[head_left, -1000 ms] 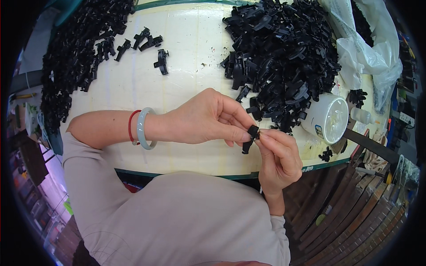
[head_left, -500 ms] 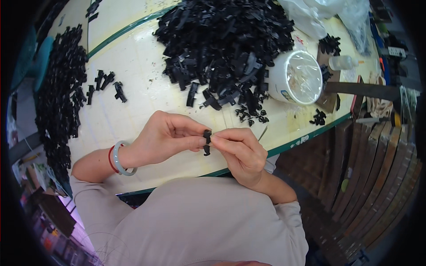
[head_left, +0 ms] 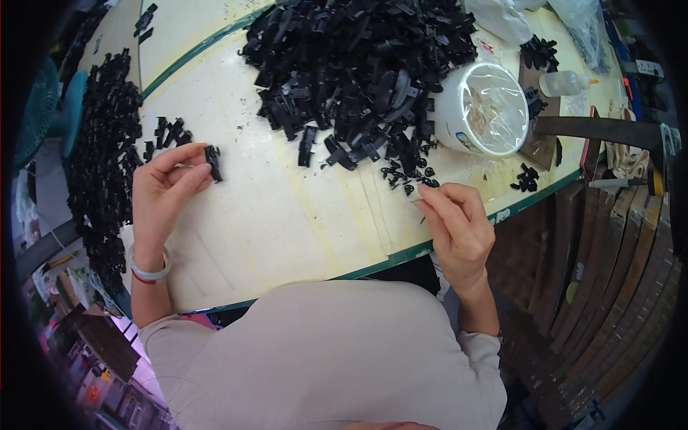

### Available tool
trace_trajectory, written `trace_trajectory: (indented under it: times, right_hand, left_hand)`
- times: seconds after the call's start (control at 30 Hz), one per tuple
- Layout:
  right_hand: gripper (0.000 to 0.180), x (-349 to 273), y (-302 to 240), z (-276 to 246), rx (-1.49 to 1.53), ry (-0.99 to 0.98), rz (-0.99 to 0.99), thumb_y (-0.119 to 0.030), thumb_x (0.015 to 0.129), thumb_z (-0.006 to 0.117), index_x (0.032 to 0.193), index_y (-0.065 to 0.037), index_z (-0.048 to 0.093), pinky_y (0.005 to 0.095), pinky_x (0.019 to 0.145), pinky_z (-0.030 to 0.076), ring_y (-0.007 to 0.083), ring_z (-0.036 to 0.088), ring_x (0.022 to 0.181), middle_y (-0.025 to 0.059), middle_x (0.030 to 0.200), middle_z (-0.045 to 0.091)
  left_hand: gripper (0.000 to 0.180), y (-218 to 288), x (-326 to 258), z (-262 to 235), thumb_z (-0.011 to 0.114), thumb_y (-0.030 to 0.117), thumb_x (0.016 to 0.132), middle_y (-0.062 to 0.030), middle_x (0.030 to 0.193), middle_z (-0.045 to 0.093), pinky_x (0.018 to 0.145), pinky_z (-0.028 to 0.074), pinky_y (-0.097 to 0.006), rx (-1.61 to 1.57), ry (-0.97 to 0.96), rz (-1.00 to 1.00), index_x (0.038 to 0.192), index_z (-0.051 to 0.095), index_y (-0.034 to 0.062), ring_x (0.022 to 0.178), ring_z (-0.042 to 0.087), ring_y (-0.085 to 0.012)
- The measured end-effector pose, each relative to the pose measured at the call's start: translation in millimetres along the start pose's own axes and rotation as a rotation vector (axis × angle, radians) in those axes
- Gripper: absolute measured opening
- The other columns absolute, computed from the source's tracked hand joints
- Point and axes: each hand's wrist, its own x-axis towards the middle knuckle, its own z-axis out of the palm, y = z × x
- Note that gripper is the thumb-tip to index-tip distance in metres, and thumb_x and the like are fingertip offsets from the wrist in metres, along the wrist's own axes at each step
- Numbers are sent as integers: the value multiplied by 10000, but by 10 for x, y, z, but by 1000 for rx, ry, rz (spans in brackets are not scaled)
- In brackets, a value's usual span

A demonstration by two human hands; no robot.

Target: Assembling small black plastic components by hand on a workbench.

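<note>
On the left of the table my left hand (head_left: 170, 190) is closed in a pinch on a small black plastic part (head_left: 214, 165), held low over the surface. Several similar black parts (head_left: 172, 132) lie just beyond its fingers. My right hand (head_left: 462, 233) is at the right, thumb and index drawn close together. Its fingertips are at the near edge of a cluster of tiny black pieces (head_left: 408, 174). Whatever sits between those fingertips is too small to make out. A thin dark tip (head_left: 422, 221) shows beside the right thumb.
A big heap of black plastic parts (head_left: 351, 64) covers the table's far middle. Rows of black parts (head_left: 104, 165) line the left side, near a teal fan (head_left: 36, 107). A white tub with clear film (head_left: 451, 115), a dark metal bar (head_left: 595, 131) and a small bottle (head_left: 562, 84) stand right.
My hands have parted from their meeting point in the middle. The left has moved left with the black plastic part; the right has moved right to the tiny pieces.
</note>
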Motion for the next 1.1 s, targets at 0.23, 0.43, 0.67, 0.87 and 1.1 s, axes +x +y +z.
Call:
trace_trajectory:
  times: [0.23, 0.43, 0.67, 0.87, 1.1]
  right_hand:
    - [203, -16, 9, 73, -165, -76, -113, 95, 701, 673, 878, 15, 615, 299, 518, 481, 222, 590, 615, 119, 862, 571]
    - [152, -126, -103, 1, 230, 25, 143, 110, 802, 587, 937, 42, 583, 259, 615, 516, 171, 610, 696, 147, 933, 589]
    - [117, -50, -120, -23, 656, 12, 341, 111, 823, 565, 927, 69, 596, 229, 661, 517, 143, 614, 722, 149, 1008, 567]
    - [164, -77, -75, -1, 755, 111, 377, 142, 803, 554, 939, 70, 610, 275, 718, 549, 179, 636, 785, 170, 1015, 565]
    - [159, -1, -103, -20, 668, 184, 284, 130, 802, 578, 947, 72, 605, 301, 735, 562, 210, 644, 800, 181, 996, 583]
  left_hand:
    - [244, 129, -57, 20, 653, 14, 805, -68, 869, 639, 561, 501, -191, 338, 181, 139, 1046, 627, -16, 657, 643, -116]
    - [292, 359, -49, 415, 749, 141, 729, -78, 776, 599, 458, 446, -238, 552, 36, 696, 970, 631, 26, 562, 570, -149]
    - [273, 243, 173, 860, 752, 192, 720, -53, 682, 528, 471, 433, -284, 716, -51, 864, 889, 620, 23, 542, 541, -194]
    - [190, 243, 238, 865, 724, 82, 732, -72, 686, 552, 472, 431, -262, 569, -55, 775, 890, 636, 25, 537, 547, -183]
    - [139, 440, 316, 714, 668, 97, 813, -44, 765, 635, 540, 461, -210, 15, -457, 228, 908, 638, 0, 590, 568, -93]
